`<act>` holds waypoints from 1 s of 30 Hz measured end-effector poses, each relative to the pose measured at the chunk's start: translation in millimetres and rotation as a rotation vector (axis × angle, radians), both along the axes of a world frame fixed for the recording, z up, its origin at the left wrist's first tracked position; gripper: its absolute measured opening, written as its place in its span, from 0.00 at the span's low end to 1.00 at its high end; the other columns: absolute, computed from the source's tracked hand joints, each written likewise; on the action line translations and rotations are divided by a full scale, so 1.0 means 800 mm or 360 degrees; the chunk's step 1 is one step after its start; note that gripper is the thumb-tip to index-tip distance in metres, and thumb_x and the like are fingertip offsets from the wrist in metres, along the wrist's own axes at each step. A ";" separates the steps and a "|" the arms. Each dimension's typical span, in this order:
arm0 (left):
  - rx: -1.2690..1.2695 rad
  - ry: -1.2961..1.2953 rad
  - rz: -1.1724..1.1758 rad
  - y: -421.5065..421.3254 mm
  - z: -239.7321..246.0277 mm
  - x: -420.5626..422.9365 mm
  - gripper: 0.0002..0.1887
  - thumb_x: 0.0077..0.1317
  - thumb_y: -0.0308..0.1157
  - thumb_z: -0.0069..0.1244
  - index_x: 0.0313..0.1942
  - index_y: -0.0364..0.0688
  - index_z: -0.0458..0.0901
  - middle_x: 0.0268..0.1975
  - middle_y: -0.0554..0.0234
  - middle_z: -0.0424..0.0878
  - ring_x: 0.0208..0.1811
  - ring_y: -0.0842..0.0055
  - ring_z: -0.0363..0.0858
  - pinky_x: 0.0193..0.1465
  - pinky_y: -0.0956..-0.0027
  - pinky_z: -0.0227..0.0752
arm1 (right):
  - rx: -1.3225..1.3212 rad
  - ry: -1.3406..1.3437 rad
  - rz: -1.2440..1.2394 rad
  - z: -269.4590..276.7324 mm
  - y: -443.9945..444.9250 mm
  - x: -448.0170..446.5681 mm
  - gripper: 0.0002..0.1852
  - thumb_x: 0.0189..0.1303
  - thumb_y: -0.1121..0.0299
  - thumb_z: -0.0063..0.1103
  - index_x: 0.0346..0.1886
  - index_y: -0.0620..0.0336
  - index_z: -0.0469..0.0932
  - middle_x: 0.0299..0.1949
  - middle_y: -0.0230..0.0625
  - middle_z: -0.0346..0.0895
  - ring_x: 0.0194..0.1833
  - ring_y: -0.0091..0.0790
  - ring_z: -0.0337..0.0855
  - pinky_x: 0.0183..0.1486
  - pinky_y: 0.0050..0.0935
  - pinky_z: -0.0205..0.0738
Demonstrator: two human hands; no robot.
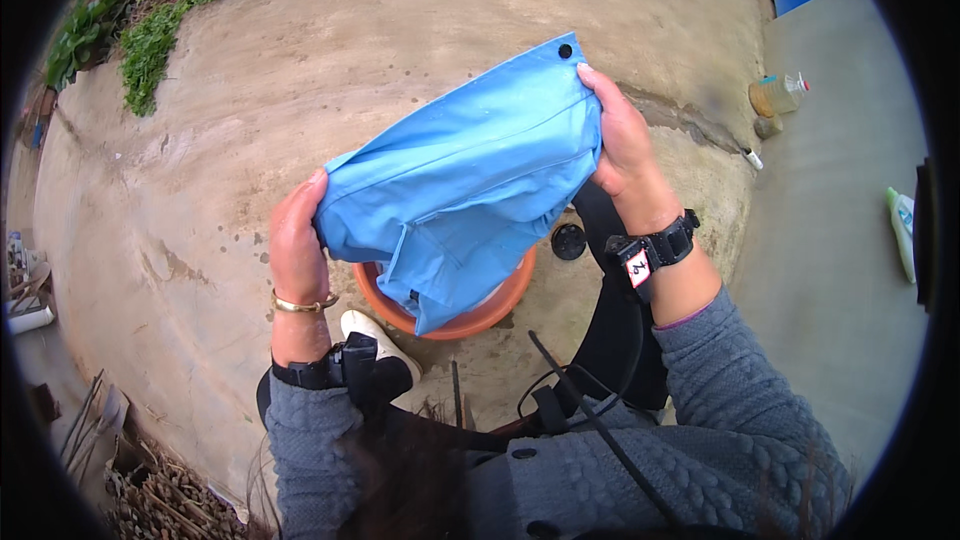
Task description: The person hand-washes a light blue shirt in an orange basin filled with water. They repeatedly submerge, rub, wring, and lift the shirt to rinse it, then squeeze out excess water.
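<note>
A light blue cloth garment is stretched between my two hands, its lower folds hanging down over an orange basin. My left hand grips its left end, thumb on top. The right end is pinched in my right hand, near a corner that bears a black snap button. Another dark fastener shows on a lower fold. Most of the basin's inside is hidden under the cloth; a little pale content shows at its right. Small white specks, perhaps suds, dot the fabric.
By the basin's right rim lies a round black object. A plastic jug with a red cap and a white-green bottle are at the right. Leafy plants edge the concrete ground. My white shoe is close to the basin.
</note>
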State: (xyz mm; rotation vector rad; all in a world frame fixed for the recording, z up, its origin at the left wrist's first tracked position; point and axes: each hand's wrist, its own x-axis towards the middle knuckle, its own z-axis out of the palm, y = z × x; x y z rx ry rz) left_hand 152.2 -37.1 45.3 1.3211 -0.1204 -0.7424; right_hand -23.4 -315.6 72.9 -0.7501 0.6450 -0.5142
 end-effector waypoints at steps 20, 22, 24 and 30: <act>0.0003 0.0561 -0.0150 -0.011 0.008 0.002 0.18 0.74 0.41 0.46 0.50 0.32 0.78 0.47 0.56 0.83 0.45 0.73 0.82 0.50 0.68 0.77 | 0.0211 0.0003 0.0178 -0.004 0.000 -0.001 0.15 0.69 0.67 0.49 0.48 0.71 0.76 0.43 0.44 0.82 0.42 0.38 0.85 0.48 0.37 0.81; 0.0031 0.0659 -0.0269 -0.011 -0.001 0.001 0.19 0.75 0.41 0.45 0.53 0.32 0.77 0.50 0.52 0.83 0.48 0.70 0.84 0.52 0.66 0.79 | 0.0251 -0.0043 0.0292 -0.007 -0.005 -0.002 0.15 0.69 0.67 0.49 0.47 0.71 0.76 0.43 0.45 0.82 0.42 0.38 0.85 0.48 0.37 0.82; -0.0122 0.0670 -0.0289 -0.007 -0.002 0.003 0.20 0.75 0.41 0.44 0.54 0.31 0.76 0.51 0.52 0.83 0.48 0.69 0.84 0.53 0.66 0.78 | 0.0210 -0.0008 0.0285 -0.008 -0.009 -0.005 0.14 0.68 0.68 0.50 0.47 0.71 0.76 0.43 0.44 0.82 0.42 0.37 0.84 0.47 0.36 0.81; -0.0396 0.0611 -0.0111 -0.004 0.011 0.009 0.20 0.76 0.43 0.41 0.51 0.34 0.79 0.50 0.54 0.84 0.51 0.70 0.82 0.59 0.66 0.72 | -0.0268 0.0011 0.0186 -0.003 -0.015 -0.012 0.11 0.60 0.75 0.52 0.45 0.69 0.76 0.39 0.33 0.77 0.40 0.27 0.77 0.47 0.27 0.74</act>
